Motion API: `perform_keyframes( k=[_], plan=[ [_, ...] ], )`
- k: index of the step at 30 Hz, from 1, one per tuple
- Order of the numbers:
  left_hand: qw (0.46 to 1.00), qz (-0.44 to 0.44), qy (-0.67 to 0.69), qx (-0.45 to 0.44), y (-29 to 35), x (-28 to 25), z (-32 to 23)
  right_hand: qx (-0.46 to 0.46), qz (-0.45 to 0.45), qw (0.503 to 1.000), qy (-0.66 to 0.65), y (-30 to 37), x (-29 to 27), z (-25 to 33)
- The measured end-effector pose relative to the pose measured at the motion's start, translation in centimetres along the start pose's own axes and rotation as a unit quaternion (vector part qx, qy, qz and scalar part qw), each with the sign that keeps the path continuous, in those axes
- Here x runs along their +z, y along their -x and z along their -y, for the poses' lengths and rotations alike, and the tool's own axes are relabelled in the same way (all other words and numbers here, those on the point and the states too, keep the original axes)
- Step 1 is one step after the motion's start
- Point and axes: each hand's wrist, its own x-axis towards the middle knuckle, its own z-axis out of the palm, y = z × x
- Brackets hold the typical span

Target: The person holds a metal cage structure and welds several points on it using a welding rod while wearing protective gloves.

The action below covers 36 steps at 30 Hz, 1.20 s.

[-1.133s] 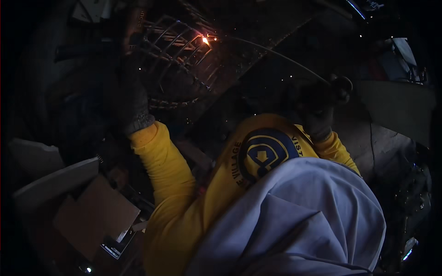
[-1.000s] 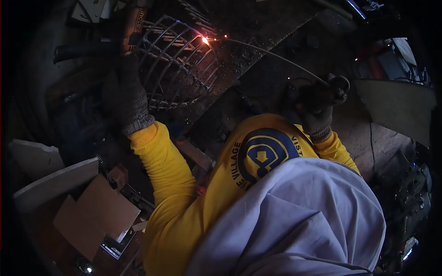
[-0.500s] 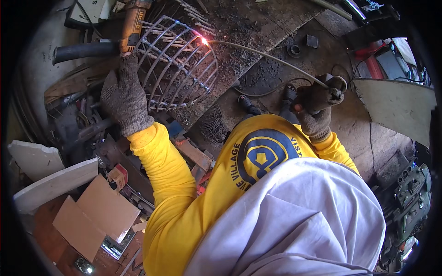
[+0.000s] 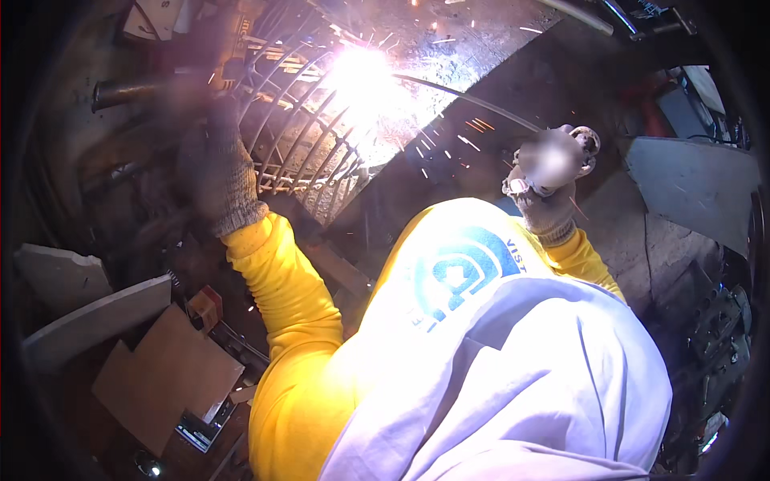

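My gloved right hand is closed around an electrode holder, which is washed out by glare. A long welding rod runs from it leftward to a blinding white arc on a curved metal grille. The arc hides the grille's right part. My gloved left hand is at the grille's left edge, near the lower end of an orange angle grinder. Its fingers are lost in shade and haze, so I cannot tell their grip. A dark cylindrical bar sticks out left of the grinder.
The grille lies on a dirty metal worktable, with sparks flying beyond its edge. At lower left are a cardboard sheet and pale curved boards. A large pale panel stands at right, above dark machinery.
The small glowing spot at the rod's tip has become a bright arc with sparks, and the surroundings look darker. Both hands stay nearly in place.
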Motion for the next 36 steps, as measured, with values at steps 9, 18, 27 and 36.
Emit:
perform_keyframes(
  k=[9, 18, 27, 36],
  plan=[
    [0.954, -0.075, -0.18, 0.23, -0.6, 0.2, -0.2, -0.002, -0.027, 0.999, 0.017, 0.2, -0.6, 0.4],
    [0.985, 0.051, 0.119, -0.116, -1.2, 0.1, -1.2, 0.055, -0.021, 0.995, 0.075, 0.5, -1.0, 0.5],
    [0.939, 0.099, 0.132, -0.302, -1.2, -0.6, -3.4, 0.024, -0.027, 0.998, 0.052, 1.1, -1.5, -0.5],
    [0.935, 0.11, 0.147, -0.304, -0.4, 0.1, -2.1, 0.026, -0.005, 0.996, 0.085, 1.1, -1.4, -0.1]
  ],
)
